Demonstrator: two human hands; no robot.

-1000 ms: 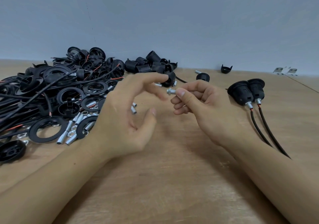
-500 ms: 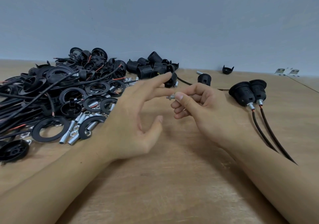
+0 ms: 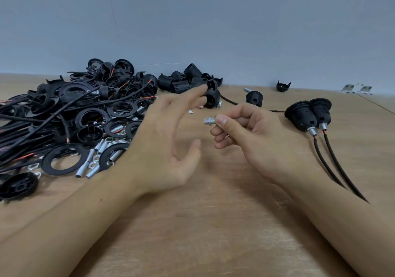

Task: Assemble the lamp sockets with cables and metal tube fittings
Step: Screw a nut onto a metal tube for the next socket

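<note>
My right hand point(image 3: 252, 140) pinches a small silver threaded tube fitting point(image 3: 209, 121) between thumb and forefinger, its free end pointing left. My left hand point(image 3: 168, 140) hovers just left of it with fingers spread and straight, blurred at the tips, holding nothing. A big heap of black cables, rings and socket parts point(image 3: 70, 114) lies at the left. Loose silver metal tubes point(image 3: 89, 165) lie at the heap's near edge. Two assembled black lamp sockets point(image 3: 310, 114) with cables trailing toward me lie at the right.
Threaded black socket bodies point(image 3: 188, 80) are piled at the back by the grey wall. A lone socket body point(image 3: 254, 98) and a black cap point(image 3: 283, 86) sit farther right. Small metal brackets point(image 3: 355, 88) lie at the far right. Bare wooden tabletop point(image 3: 203, 223) spans the foreground.
My left hand's fingers have lifted away from the fitting and straightened, pointing up and back. My right hand has kept its pinch on the fitting, nearly still.
</note>
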